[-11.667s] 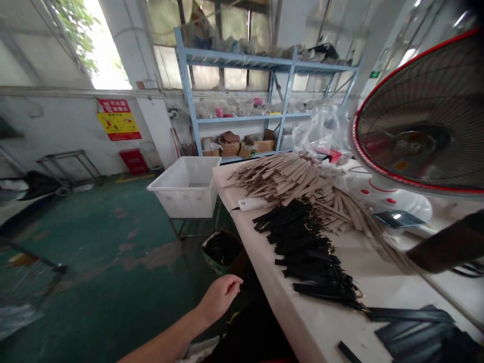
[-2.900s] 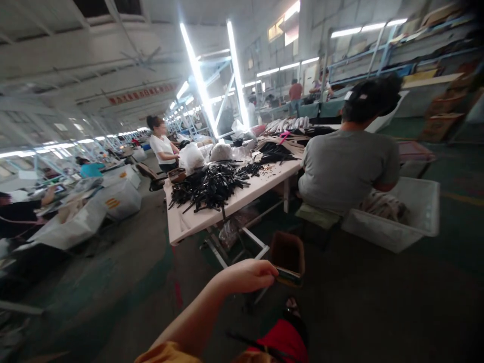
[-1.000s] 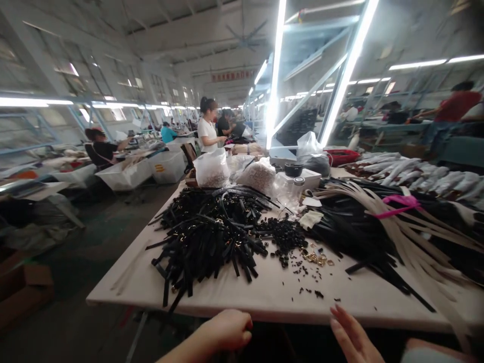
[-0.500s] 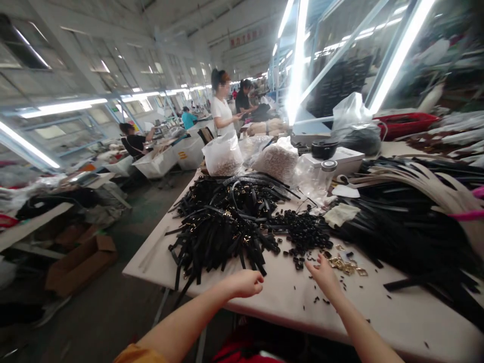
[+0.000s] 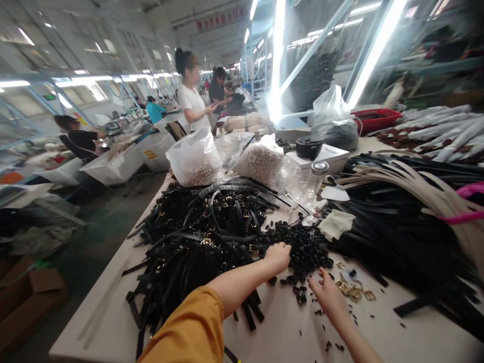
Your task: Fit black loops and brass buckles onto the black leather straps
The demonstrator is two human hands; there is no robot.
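Note:
My left hand [image 5: 278,256] is at the near left side of a heap of small black loops [image 5: 302,242]. Its fingers are curled closed over the loops, and what they hold, if anything, is hidden. Just in front of the heap is my right hand [image 5: 327,290], its thumb and fingers apart and nothing visible between them. Several gold-coloured square buckles [image 5: 355,292] lie to the right of it. Left of the loops spreads a large pile of black straps [image 5: 192,257] fitted with gold-coloured buckles.
Clear bags of small pale pieces [image 5: 200,164], a glass jar [image 5: 316,177] and a white box [image 5: 335,160] stand behind the heaps. Long black strips [image 5: 393,227] cover the table's right side. Across the table stands a person in white [image 5: 194,106].
My left hand has moved forward and right, from the table's near edge to the black loops. My right hand stays near the loops. The view has shifted right.

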